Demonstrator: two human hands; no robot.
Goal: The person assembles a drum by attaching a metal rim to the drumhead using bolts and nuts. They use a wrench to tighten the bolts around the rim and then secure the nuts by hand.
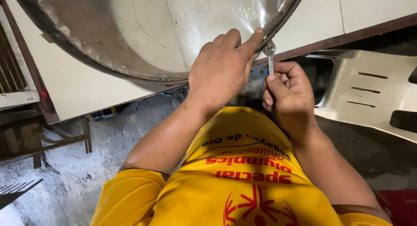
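The left hand (221, 69) presses curled fingers on the round metal drum's rim (278, 24); the right hand (289, 93), fisted, grips a small wrench (270, 56) at that rim.

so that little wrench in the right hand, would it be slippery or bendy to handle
The wrench looks like bare polished metal, so it is probably stiff and will not flex. Its shiny, thin shank could be a bit slippery, which may be why the right hand wraps it in a closed grip. It seems small and likely light, though dense for its size.
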